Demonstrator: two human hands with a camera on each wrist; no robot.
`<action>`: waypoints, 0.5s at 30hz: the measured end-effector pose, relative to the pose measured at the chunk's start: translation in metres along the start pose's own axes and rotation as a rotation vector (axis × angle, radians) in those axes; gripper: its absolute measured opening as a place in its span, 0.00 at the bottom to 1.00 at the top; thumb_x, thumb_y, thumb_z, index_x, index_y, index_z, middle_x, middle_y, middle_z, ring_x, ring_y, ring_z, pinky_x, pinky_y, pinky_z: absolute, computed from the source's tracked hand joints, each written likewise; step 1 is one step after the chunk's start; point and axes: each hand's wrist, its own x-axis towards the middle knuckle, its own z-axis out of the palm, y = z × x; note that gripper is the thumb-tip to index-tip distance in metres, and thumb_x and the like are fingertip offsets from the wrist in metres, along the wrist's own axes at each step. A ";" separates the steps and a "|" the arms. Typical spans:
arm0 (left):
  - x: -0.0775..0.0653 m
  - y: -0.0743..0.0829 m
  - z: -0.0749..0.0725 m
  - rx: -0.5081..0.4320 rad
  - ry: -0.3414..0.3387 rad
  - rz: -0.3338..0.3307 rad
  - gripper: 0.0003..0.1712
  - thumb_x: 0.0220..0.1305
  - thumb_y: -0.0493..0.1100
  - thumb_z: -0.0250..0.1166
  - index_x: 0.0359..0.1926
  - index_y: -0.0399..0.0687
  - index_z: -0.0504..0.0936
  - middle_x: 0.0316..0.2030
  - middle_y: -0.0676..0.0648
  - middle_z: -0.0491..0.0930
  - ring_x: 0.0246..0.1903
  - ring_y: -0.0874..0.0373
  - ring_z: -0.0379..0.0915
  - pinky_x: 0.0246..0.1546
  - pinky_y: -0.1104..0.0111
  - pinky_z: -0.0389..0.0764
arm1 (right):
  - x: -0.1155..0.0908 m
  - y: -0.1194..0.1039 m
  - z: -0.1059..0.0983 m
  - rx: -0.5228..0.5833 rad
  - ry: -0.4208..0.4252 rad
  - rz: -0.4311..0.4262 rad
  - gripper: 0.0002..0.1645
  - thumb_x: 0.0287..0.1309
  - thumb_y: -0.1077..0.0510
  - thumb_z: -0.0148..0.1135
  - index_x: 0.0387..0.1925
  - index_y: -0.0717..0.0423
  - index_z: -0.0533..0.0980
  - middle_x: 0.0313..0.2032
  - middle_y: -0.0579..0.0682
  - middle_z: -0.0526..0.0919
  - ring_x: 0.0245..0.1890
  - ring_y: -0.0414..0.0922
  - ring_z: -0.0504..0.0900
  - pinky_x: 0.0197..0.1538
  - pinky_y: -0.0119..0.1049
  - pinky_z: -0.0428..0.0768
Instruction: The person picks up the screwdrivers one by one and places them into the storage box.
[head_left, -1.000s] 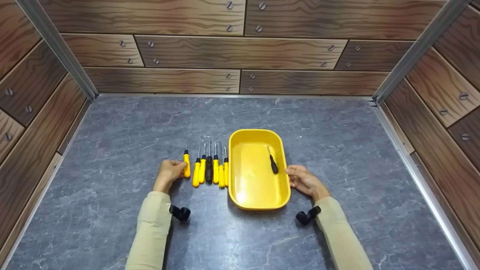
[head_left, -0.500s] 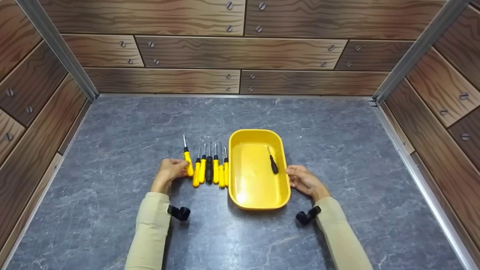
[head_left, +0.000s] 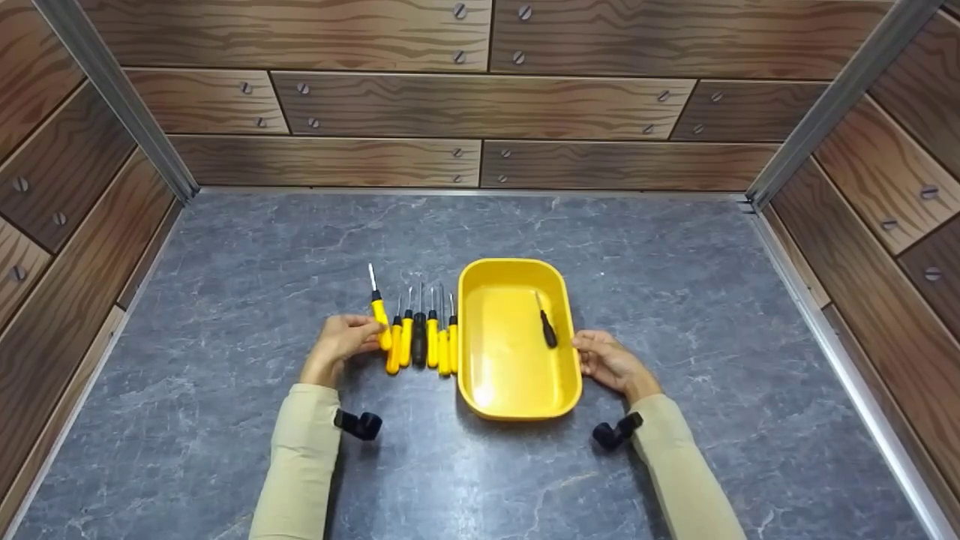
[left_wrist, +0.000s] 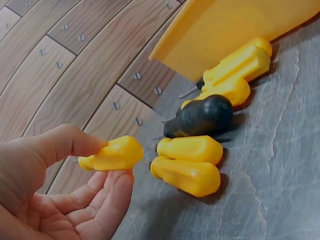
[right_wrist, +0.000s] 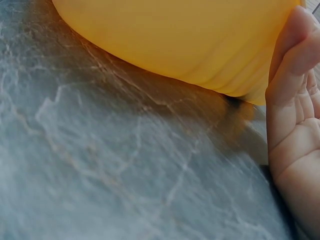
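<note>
Between thumb and fingertips, my left hand (head_left: 346,341) pinches the yellow handle of a screwdriver (head_left: 380,315), its blade pointing away and up. The left wrist view shows this handle (left_wrist: 117,154) raised off the table. Right beside it lies a row of several screwdrivers, yellow-handled ones (head_left: 406,341) and a black-handled one (head_left: 419,339). A yellow plastic bin (head_left: 517,412) stands at the row's right end, with a small black screwdriver (head_left: 548,328) inside. The fingertips of my right hand (head_left: 609,361) touch the bin's right side; in the right wrist view that hand (right_wrist: 295,110) lies against its outer wall.
The grey marbled table (head_left: 480,487) is bordered by wood-patterned panels (head_left: 480,105) at the back and both sides. Metal edging (head_left: 847,375) runs along the right. Each forearm wears a black wrist camera (head_left: 361,425).
My left hand has lifted the yellow-handled screwdriver, tilted its blade upward and brought its handle slightly right toward the row. My right hand and the bin have stayed in place.
</note>
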 end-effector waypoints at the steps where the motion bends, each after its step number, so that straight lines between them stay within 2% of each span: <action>1: 0.000 0.001 0.000 0.000 -0.006 0.003 0.21 0.61 0.31 0.59 0.53 0.19 0.72 0.23 0.53 0.79 0.22 0.68 0.77 0.32 0.76 0.86 | 0.000 0.000 0.000 0.000 -0.001 -0.003 0.15 0.69 0.62 0.49 0.28 0.51 0.78 0.22 0.40 0.83 0.19 0.32 0.78 0.23 0.19 0.75; 11: -0.005 0.009 0.006 0.010 -0.050 -0.006 0.24 0.63 0.32 0.59 0.56 0.19 0.70 0.25 0.52 0.80 0.22 0.68 0.78 0.35 0.76 0.87 | 0.001 0.001 -0.002 0.002 0.017 0.003 0.15 0.69 0.62 0.49 0.28 0.51 0.79 0.21 0.41 0.84 0.18 0.33 0.78 0.22 0.19 0.74; 15: -0.006 0.011 0.008 0.029 -0.060 0.002 0.25 0.63 0.33 0.59 0.57 0.18 0.68 0.26 0.52 0.79 0.22 0.68 0.77 0.33 0.78 0.86 | 0.001 0.001 -0.002 0.002 0.022 0.008 0.16 0.69 0.63 0.48 0.28 0.51 0.79 0.22 0.41 0.84 0.19 0.33 0.79 0.22 0.19 0.74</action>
